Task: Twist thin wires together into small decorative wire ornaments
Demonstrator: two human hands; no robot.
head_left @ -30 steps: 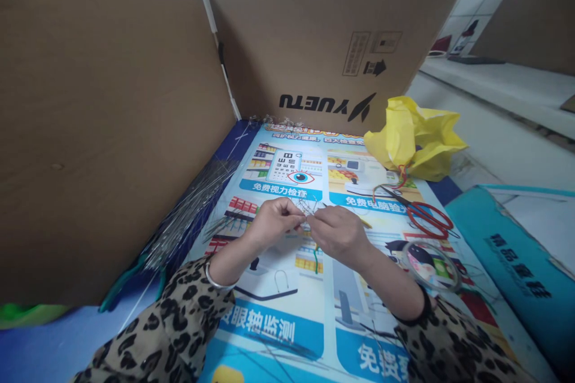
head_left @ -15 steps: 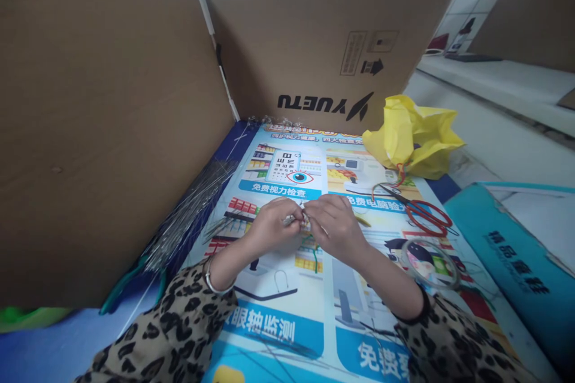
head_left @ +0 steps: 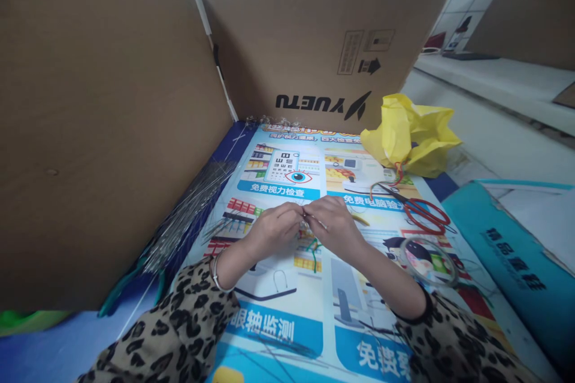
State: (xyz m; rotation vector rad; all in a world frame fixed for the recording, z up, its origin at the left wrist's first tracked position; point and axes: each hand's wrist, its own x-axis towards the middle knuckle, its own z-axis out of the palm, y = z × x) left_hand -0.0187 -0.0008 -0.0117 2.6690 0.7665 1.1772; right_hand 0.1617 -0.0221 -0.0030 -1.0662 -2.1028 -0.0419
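Note:
My left hand point(head_left: 274, 228) and my right hand point(head_left: 335, 224) meet fingertip to fingertip over a printed poster point(head_left: 287, 323) on the table. Both pinch a small piece of thin silver wire point(head_left: 306, 219) between thumb and fingers; most of it is hidden by the fingers. A green wire piece point(head_left: 314, 251) lies on the poster just below my hands. Both arms wear leopard-print sleeves, and a silver bangle point(head_left: 217, 273) sits on my left wrist.
A bundle of thin silver wires point(head_left: 188, 215) lies along the left cardboard wall point(head_left: 99, 119). Red-handled scissors point(head_left: 420, 209), a clear tape roll point(head_left: 429, 260) and a yellow plastic bag point(head_left: 411, 134) lie to the right. A teal folder point(head_left: 516, 257) rests at the far right.
My hands have drawn closer together, and the wire ends that stuck out between them are now tucked inside the fingers. The view has shifted slightly.

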